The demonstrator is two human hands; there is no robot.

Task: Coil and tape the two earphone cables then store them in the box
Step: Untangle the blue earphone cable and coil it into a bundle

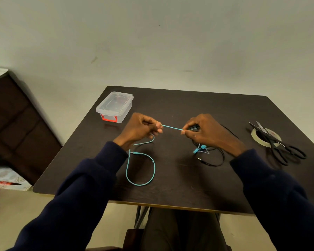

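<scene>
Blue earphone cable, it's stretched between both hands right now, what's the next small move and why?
Probably bring the left hand toward the right hand to fold the taut blue cable into a first loop. Both hands pinch it, the earbuds dangle below the right hand, and the plug end lies in a loose curve on the table.

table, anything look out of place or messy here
The scissors lie across the tape roll on the right, blades slightly apart. The black cable sits in a loose tangle under the right hand, teal earbuds among its loops. Nothing looks damaged.
</scene>
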